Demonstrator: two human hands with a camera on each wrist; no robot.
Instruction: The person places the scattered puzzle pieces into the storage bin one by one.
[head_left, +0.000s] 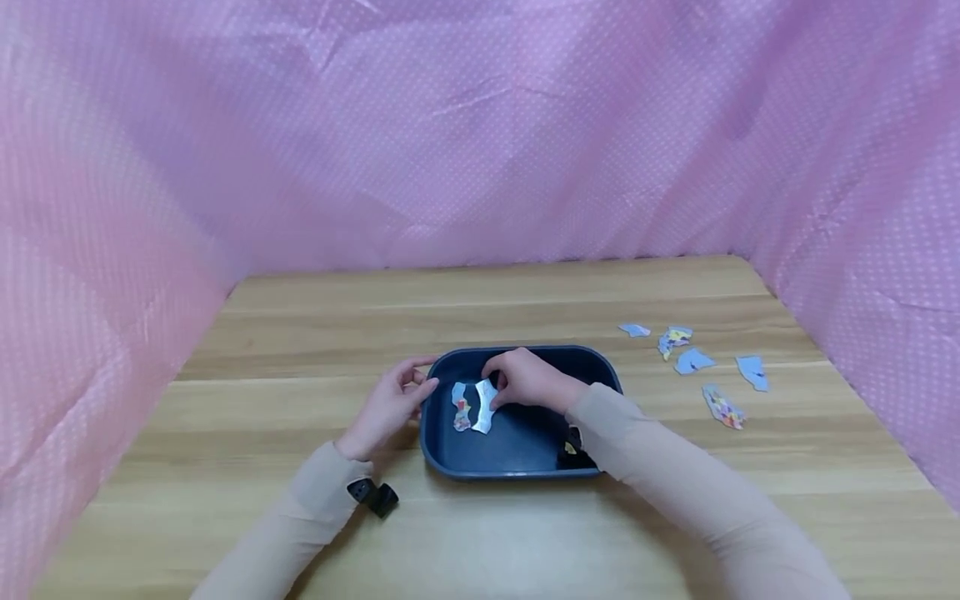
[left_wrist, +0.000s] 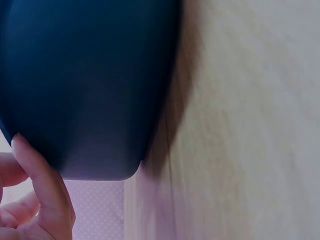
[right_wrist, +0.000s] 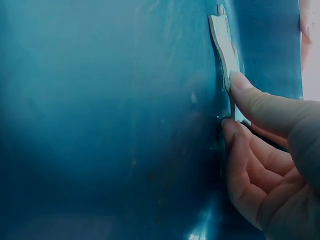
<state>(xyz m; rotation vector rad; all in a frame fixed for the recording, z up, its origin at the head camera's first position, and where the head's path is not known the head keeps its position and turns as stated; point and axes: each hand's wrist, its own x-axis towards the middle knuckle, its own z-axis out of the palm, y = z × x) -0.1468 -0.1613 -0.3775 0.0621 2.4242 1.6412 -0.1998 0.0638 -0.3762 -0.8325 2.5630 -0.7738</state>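
Note:
A dark blue rectangular tub [head_left: 517,474] with rounded corners stands on the wooden table. At its left rim my left hand [head_left: 392,402] grips the edge between thumb and fingers; the left wrist view shows the fingertips at the tub's wall [left_wrist: 90,100]. Reaching inside from the right, my right hand [head_left: 534,379] pinches a pale, shiny puzzle piece [head_left: 483,408]. In the right wrist view that piece [right_wrist: 225,47] is seen nearly edge-on, between thumb and fingers. Just left of it lies a second puzzle piece [head_left: 461,408], blue with coloured print, on the tub's floor.
Several loose puzzle pieces lie on the table right of the tub, among them a blue one [head_left: 752,372] and a multicoloured one [head_left: 723,407]. Black wrist devices show at my left wrist [head_left: 372,497] and under my right wrist. Pink dotted cloth [head_left: 480,167] surrounds the table [head_left: 315,333].

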